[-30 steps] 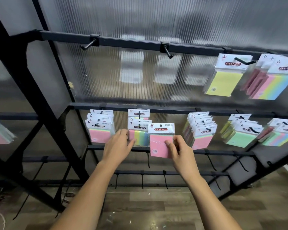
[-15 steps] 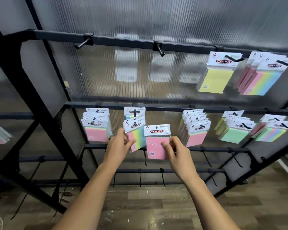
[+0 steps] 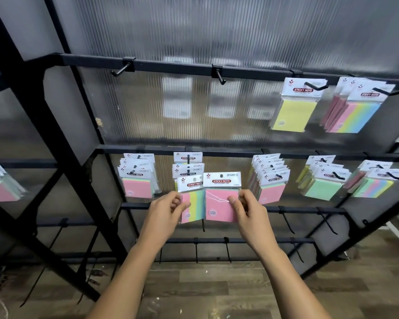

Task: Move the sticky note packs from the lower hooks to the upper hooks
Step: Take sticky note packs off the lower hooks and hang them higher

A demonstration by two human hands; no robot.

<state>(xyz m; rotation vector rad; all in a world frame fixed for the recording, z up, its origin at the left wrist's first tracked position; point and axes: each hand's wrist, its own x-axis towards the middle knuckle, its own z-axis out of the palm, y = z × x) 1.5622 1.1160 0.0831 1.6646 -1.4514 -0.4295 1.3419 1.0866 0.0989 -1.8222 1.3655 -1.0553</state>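
Left hand (image 3: 165,209) grasps one striped pack (image 3: 192,199); right hand (image 3: 245,209) grasps one pink pack (image 3: 220,199), both off the lower rail (image 3: 217,154). Two upper hooks (image 3: 122,69) stand bare; two hold packs.

"STICKY NOTE" in white on red marks the pink pack's header card (image 3: 222,180) and the yellow pack's (image 3: 302,89).
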